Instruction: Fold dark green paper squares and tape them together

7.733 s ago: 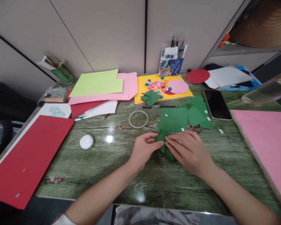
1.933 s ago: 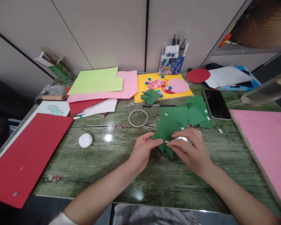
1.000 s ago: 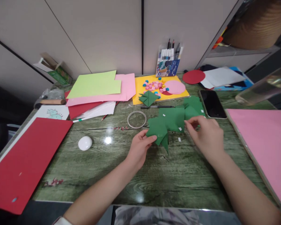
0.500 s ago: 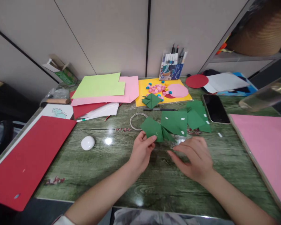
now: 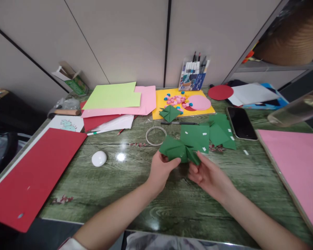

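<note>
Near the table's middle, left hand [image 5: 160,169] pinches the folded green paper [image 5: 175,150] by its left wing while right hand [image 5: 207,173], seemingly pinching too, grips its right tip.

no legible text anywhere. blue-and-white marker pen pack [image 5: 191,77] against wall carries print, too small to read. green-and-white open cardboard box [image 5: 73,82] at left shows markings, blurred. white paper sheet with teal drawing [image 5: 65,124]: figures only, no words.
</note>
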The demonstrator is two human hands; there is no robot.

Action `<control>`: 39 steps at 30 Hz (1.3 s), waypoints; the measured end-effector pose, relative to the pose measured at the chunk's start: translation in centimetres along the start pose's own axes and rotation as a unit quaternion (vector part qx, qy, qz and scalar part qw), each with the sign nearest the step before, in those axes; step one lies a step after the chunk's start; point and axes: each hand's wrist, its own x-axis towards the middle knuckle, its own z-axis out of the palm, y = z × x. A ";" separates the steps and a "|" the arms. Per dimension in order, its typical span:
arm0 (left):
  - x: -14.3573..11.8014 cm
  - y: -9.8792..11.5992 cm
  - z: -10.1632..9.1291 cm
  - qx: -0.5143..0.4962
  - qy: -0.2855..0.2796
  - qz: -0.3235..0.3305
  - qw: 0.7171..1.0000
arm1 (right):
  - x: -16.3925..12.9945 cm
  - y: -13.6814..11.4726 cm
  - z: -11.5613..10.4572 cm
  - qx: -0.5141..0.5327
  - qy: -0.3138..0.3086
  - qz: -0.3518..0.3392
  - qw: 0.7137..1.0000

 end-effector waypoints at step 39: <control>0.9 1.5 -0.5 0.367 -0.014 0.120 0.922 | 0.8 -0.4 -1.5 -0.319 0.086 -0.179 0.927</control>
